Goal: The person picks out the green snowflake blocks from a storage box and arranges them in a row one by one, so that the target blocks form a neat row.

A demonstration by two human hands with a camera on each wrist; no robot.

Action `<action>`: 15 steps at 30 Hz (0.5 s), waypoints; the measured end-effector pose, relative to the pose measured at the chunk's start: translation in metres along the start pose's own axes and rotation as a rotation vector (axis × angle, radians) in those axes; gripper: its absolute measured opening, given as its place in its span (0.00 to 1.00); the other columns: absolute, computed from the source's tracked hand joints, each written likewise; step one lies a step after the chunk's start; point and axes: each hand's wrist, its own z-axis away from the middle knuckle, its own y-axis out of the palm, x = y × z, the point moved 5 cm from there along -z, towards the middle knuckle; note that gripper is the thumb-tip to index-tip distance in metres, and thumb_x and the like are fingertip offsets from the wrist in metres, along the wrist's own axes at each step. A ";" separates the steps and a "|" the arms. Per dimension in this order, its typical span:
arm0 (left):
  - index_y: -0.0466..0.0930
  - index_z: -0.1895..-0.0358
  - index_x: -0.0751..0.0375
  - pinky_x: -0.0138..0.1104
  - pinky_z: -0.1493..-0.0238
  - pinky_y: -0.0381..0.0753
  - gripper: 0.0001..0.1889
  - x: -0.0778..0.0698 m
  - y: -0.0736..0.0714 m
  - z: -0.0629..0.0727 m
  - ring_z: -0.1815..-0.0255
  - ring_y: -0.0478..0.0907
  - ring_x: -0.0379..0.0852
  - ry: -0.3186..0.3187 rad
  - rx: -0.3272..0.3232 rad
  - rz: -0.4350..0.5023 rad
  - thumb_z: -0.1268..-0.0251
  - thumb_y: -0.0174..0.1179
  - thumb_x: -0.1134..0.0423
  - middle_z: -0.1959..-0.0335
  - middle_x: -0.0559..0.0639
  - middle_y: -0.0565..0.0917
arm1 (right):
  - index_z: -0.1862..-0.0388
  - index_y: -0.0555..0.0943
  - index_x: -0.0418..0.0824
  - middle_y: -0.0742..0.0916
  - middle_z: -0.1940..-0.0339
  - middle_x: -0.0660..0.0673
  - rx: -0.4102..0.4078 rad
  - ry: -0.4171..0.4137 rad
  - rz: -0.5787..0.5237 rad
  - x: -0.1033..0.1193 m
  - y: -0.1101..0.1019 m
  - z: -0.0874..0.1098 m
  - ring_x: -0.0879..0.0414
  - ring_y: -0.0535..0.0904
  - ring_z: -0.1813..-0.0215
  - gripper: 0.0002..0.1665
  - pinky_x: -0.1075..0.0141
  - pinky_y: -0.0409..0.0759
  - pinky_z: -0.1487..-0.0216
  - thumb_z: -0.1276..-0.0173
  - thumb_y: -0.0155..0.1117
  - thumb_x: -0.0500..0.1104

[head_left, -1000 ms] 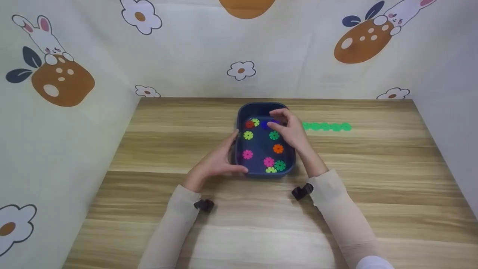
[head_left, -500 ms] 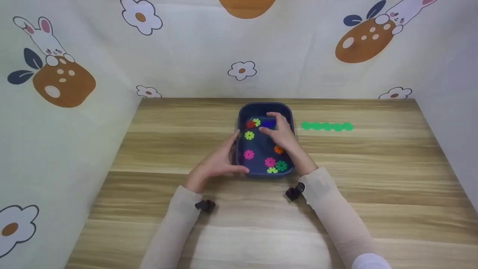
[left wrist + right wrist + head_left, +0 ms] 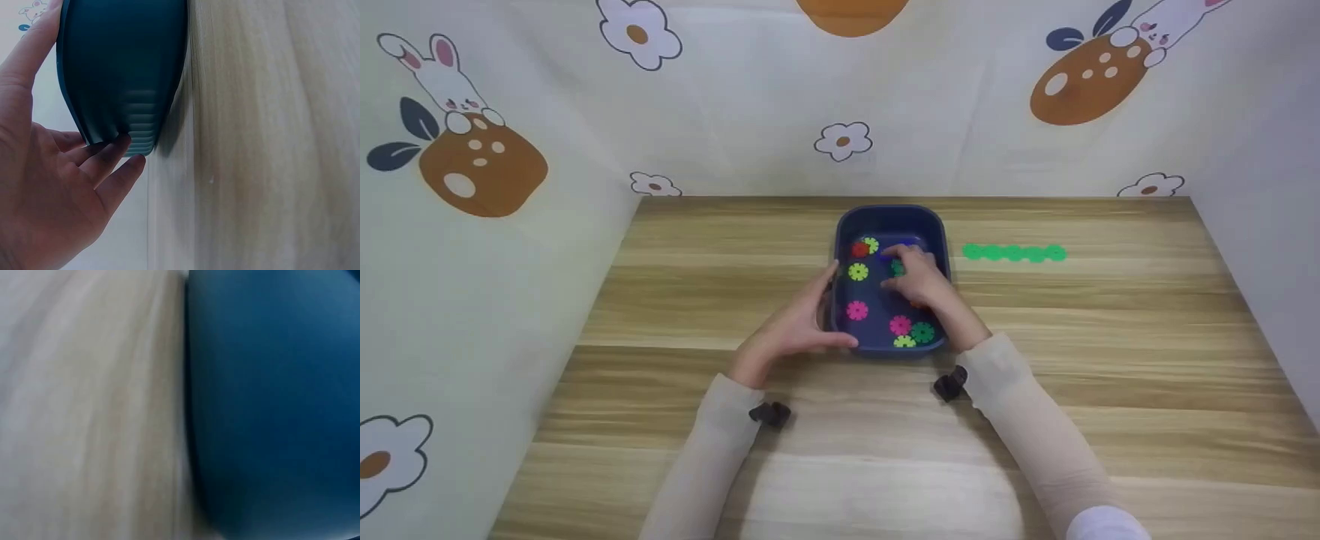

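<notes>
A dark blue plastic bin (image 3: 889, 221) stands on the table with several flower-shaped interlocking discs inside. My left hand (image 3: 791, 326) grips its near left corner, thumb on the near rim; in the left wrist view the fingers (image 3: 107, 160) bend against the outer wall. My right hand (image 3: 922, 281) reaches into the bin, thumb and forefinger apart, over a green disc (image 3: 897, 267) and blue ones near the far end; no held disc shows. At the left lie a red disc (image 3: 860, 250), a yellow disc (image 3: 858, 271) and a pink disc (image 3: 857, 310).
Right of the bin, a row of joined green discs (image 3: 1015, 253) lies flat on the wooden table (image 3: 1110, 360). A patterned cloth (image 3: 750, 105) hangs behind and at the sides. The right wrist view shows only the bin's outer wall (image 3: 281, 405) and blurred table.
My right hand has moved left and then toward the near side within the bin, baring part of the blue discs. My left hand and the green row stay put.
</notes>
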 end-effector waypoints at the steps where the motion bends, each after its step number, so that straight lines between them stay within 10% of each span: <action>1: 0.37 0.18 0.42 0.52 0.19 0.53 0.65 0.000 0.000 0.000 0.18 0.50 0.53 0.003 -0.002 -0.004 0.53 0.78 0.47 0.17 0.51 0.49 | 0.32 0.73 0.38 0.72 0.28 0.33 0.002 -0.008 0.019 0.000 0.001 0.000 0.36 0.60 0.26 0.30 0.45 0.61 0.23 0.33 0.67 0.39; 15: 0.37 0.18 0.41 0.51 0.19 0.54 0.65 0.001 0.000 0.001 0.18 0.50 0.53 -0.014 0.006 -0.006 0.54 0.78 0.45 0.17 0.52 0.48 | 0.49 0.85 0.34 0.86 0.49 0.37 0.070 -0.085 0.116 0.005 0.012 -0.001 0.45 0.81 0.45 0.19 0.52 0.79 0.38 0.41 0.71 0.32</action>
